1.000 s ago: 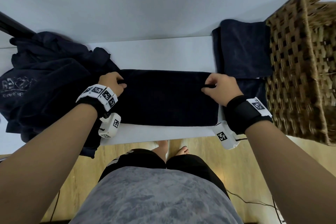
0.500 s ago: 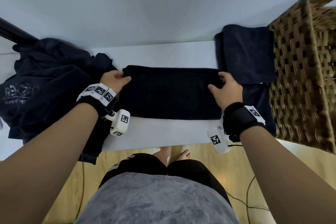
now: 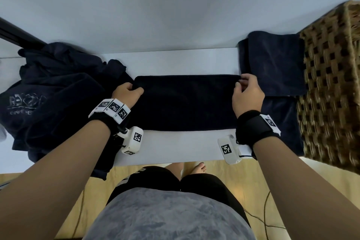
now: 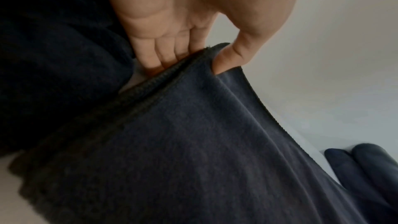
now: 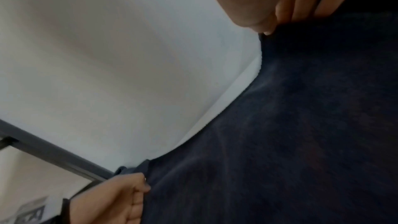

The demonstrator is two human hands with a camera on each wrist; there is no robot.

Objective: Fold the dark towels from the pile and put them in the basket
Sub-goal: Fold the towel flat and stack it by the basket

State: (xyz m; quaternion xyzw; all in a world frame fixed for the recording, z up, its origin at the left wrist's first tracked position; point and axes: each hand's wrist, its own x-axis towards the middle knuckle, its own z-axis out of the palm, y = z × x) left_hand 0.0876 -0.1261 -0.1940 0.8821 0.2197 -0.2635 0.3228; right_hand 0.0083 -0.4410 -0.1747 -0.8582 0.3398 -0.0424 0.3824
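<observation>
We have the dark towel [image 3: 185, 103] lying flat as a long band on the counter [image 3: 175, 60], between the pile [image 3: 58, 93] on our left and the basket [image 3: 331, 84] on our right. Our left hand [image 3: 126, 94] pinches the far left corner, thumb on top and fingers beneath the stacked hems; our right hand [image 3: 247, 95] pinches the far right corner between thumb and fingertips.

The risks, as we judge them: the layers at the left corner are only nipped at the very edge, so one hem could slip out and the fold would open unevenly. If one hand pulls harder than the other, the band will skew — and its left end touches the pile, which could snag or drag along. The folded towels [image 3: 272, 64] beside the basket lie close to our right hand and could get rumpled.
</observation>
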